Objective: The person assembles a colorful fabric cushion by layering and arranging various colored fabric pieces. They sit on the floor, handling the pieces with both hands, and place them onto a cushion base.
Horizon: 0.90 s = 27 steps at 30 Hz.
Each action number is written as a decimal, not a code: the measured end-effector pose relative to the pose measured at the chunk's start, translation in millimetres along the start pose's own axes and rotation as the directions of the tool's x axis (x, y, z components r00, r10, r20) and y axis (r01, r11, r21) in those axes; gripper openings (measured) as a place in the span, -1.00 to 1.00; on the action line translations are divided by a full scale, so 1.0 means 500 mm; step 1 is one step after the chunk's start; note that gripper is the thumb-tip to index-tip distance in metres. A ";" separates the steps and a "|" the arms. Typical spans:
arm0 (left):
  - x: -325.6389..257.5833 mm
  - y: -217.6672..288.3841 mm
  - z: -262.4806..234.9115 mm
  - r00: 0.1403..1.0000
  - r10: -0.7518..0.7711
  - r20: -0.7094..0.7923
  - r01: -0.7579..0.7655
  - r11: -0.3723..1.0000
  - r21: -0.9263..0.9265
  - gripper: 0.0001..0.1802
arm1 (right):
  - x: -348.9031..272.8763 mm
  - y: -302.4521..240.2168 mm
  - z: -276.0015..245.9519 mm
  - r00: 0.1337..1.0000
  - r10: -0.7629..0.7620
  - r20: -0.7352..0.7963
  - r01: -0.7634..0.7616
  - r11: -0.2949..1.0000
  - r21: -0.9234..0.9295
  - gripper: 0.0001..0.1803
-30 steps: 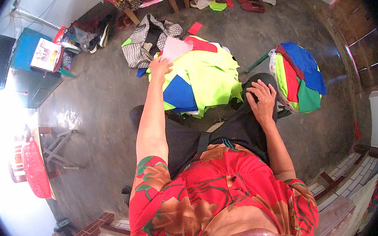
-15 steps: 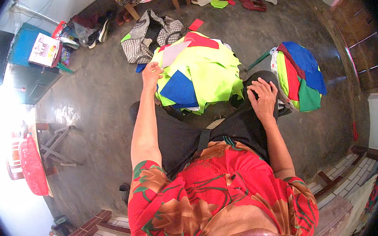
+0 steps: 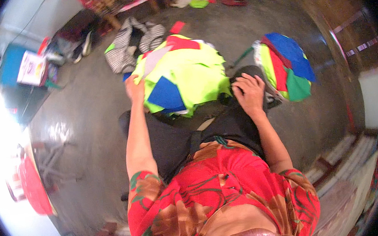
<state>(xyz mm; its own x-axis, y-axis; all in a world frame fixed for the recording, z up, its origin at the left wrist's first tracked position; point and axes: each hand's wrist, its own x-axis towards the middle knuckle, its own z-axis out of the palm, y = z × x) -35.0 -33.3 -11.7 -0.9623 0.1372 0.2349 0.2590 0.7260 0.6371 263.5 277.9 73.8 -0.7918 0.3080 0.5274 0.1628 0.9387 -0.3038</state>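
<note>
A heap of neon yellow-green cloth (image 3: 192,73) with blue, red and grey pieces on it lies on the floor in front of my knees. My left hand (image 3: 135,89) grips the heap's left edge. My right hand (image 3: 250,94) rests flat with spread fingers on my right knee, on the black fabric (image 3: 225,124), holding nothing. A blue piece (image 3: 166,94) lies on the near side of the heap.
A second stack of red, blue and green cloth (image 3: 285,67) sits to the right. A striped bag (image 3: 140,43) lies behind the heap. A blue box (image 3: 25,69) stands far left, a red stool (image 3: 35,185) near left, wooden slats (image 3: 350,166) at lower right.
My left hand has pulled back toward me along the heap's left edge. The view has shifted slightly. My right hand stays on my knee.
</note>
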 end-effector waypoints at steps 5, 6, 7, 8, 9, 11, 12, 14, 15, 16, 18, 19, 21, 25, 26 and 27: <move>-0.087 0.095 -0.031 0.921 0.390 0.015 -0.386 0.904 0.185 -0.55 | -0.003 0.007 0.007 1.000 0.008 -0.023 -0.007 0.999 0.040 -0.91; -0.102 0.113 -0.027 0.901 0.428 0.073 -0.433 0.879 0.199 -0.53 | -0.002 0.006 0.006 1.000 0.010 -0.022 -0.009 0.999 0.046 -0.91; -0.119 0.132 -0.018 0.877 0.463 0.130 -0.481 0.851 0.210 -0.51 | -0.005 0.008 0.002 1.000 0.011 -0.020 -0.010 0.999 0.053 -0.91; -0.129 0.141 -0.019 0.853 0.490 0.179 -0.520 0.821 0.234 -0.49 | -0.005 0.006 0.003 1.000 0.020 -0.012 -0.019 0.997 0.068 -0.90; -0.139 0.142 -0.011 0.846 0.471 0.247 -0.526 0.814 0.248 -0.47 | -0.007 0.008 0.005 1.000 0.024 -0.010 -0.023 0.997 0.074 -0.91; -0.157 0.137 0.013 0.825 0.423 0.376 -0.536 0.796 0.281 -0.43 | -0.008 0.006 -0.001 0.999 0.031 -0.015 -0.029 0.996 0.086 -0.91; -0.165 0.135 0.020 0.834 0.400 0.379 -0.505 0.831 0.234 -0.40 | -0.009 0.006 -0.003 0.999 0.032 -0.014 -0.031 0.996 0.082 -0.90; -0.165 0.132 0.022 0.837 0.383 0.391 -0.480 0.857 0.186 -0.38 | -0.011 0.006 -0.003 0.999 0.037 -0.012 -0.036 0.996 0.075 -0.90; -0.163 0.133 0.020 0.837 0.376 0.397 -0.468 0.869 0.163 -0.37 | -0.011 0.006 -0.004 0.999 0.040 -0.020 -0.038 0.996 0.083 -0.89; -0.164 0.135 0.019 0.838 0.375 0.397 -0.462 0.875 0.149 -0.36 | -0.011 0.006 -0.005 0.999 0.043 -0.028 -0.040 0.995 0.090 -0.89; -0.165 0.127 0.019 0.835 0.389 0.389 -0.471 0.871 0.140 -0.36 | -0.013 0.005 -0.007 0.999 0.044 -0.021 -0.042 0.994 0.105 -0.86; -0.164 0.124 0.021 0.833 0.397 0.386 -0.476 0.869 0.135 -0.36 | -0.013 0.010 -0.008 0.998 0.046 -0.036 -0.041 0.989 0.142 -0.84; -0.162 0.118 0.021 0.829 0.401 0.390 -0.487 0.860 0.152 -0.35 | -0.013 0.016 -0.013 0.997 0.050 -0.061 -0.035 0.974 0.222 -0.81; -0.164 0.109 0.023 0.827 0.404 0.391 -0.492 0.857 0.155 -0.34 | -0.024 0.057 -0.082 0.971 0.162 -0.175 -0.126 0.972 0.199 -0.70; -0.165 0.109 0.026 0.827 0.403 0.392 -0.491 0.858 0.153 -0.33 | -0.029 0.079 -0.100 0.958 0.199 -0.209 -0.179 0.978 0.111 -0.64; -0.166 0.106 0.027 0.827 0.403 0.392 -0.491 0.858 0.154 -0.33 | -0.033 0.102 -0.118 0.942 0.227 -0.247 -0.228 0.973 0.024 -0.58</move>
<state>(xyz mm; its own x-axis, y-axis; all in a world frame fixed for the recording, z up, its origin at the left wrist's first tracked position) 57.3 2.8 -7.4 -0.7240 0.6702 0.1633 0.6816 0.6588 0.3184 319.4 329.9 96.3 -0.5639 0.5415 0.6235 0.3253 0.8396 -0.4350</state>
